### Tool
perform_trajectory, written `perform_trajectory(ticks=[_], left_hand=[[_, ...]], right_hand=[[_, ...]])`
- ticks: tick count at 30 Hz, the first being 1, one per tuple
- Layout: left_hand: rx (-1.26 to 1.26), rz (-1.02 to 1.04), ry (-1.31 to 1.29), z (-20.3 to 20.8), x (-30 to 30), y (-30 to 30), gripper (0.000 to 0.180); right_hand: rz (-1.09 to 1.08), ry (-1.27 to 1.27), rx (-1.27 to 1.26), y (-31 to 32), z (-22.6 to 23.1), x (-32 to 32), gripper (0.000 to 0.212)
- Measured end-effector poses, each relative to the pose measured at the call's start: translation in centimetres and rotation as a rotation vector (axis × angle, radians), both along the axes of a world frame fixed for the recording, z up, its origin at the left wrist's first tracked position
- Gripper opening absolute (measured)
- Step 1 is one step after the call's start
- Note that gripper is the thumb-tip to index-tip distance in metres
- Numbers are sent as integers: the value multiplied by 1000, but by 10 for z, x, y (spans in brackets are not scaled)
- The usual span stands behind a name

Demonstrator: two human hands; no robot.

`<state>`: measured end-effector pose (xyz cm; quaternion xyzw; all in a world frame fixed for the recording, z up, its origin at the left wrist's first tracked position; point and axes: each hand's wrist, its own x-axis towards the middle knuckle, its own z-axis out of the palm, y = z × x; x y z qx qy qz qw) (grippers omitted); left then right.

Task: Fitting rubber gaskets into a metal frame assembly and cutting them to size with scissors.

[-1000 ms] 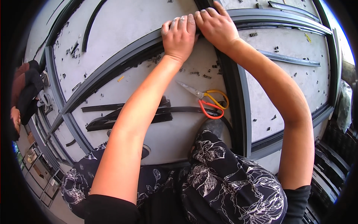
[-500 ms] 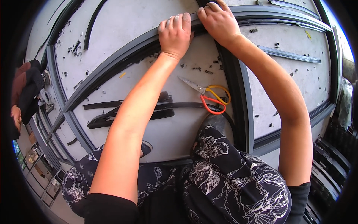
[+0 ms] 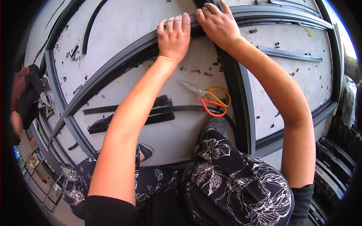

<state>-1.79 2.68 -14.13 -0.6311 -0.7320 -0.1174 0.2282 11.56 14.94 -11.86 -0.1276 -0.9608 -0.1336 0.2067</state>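
A grey metal frame [image 3: 271, 13] with black inner edging crosses in front of me, bowed by the lens. My left hand [image 3: 174, 37] lies over its bar, fingers curled across the top. Just to the right, where an upright bar meets it, my right hand [image 3: 219, 25] bends its fingers over the frame, one finger raised straighter; whatever lies beneath those fingertips is hidden. Between my forearms, scissors [image 3: 201, 92] with one red and one yellow handle lie partly spread on the pale surface, touched by neither hand.
Black rubber-like strips [image 3: 147, 113] lie near my shoes [image 3: 215, 126]. Small black scraps [image 3: 253, 31] are scattered about. A loose grey strip [image 3: 290, 54] rests inside the right section. At far left sits another person [image 3: 28, 92]; a clear plastic bag [image 3: 349, 101] hangs at far right.
The whole view has shifted slightly. My right hand's raised finger is a little straighter, while both hands stay on the frame. The other person's hand at far left has moved and is blurred.
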Motion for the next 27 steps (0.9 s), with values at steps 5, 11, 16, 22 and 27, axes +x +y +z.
perform_trajectory(ticks=[5,11,16,22,27], left_hand=[[-46,-18,-52,6,-12,-9,71],[-7,35,-22,-2,-2,-10,68],[1,10,-88,3,-4,-8,70],[93,-60,-81,-10,-8,-10,65],[184,-41,-36,-9,-9,-5,58]], right_hand=[[-21,-2,67,0,24,-3,19],[-81,-134,-2,-3,0,-4,35],[0,-72,60,-3,-3,-5,41],[47,-121,75,3,-3,-9,34],[158,-188,20,13,17,-15,21]])
